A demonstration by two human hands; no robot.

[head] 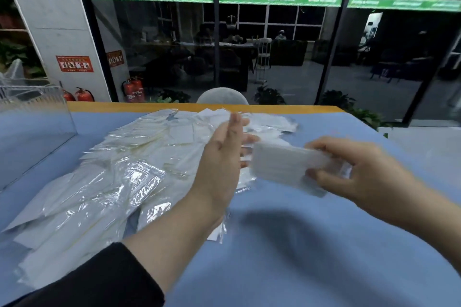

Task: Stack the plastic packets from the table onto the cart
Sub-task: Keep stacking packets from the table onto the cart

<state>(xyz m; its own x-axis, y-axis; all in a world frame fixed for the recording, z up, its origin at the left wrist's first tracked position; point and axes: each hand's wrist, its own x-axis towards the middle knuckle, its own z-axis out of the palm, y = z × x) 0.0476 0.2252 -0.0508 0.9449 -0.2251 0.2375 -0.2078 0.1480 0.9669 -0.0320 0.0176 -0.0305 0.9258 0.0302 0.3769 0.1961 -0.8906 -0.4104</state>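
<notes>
Right hand (359, 169) pinches a small bundle (289, 167) of packets, right of centre; left hand (224, 154) stands flat and straight-fingered against its end, probably squaring it. The loose heap (104, 169) covers the table (299, 244) at left. No cart shows; carrying comes next.

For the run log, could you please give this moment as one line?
right hand: holds packet stack | left hand: open beside it | packets: on table

Glossy clear plastic packets (104, 182) — matt blue cloth table (287, 257).
</notes>
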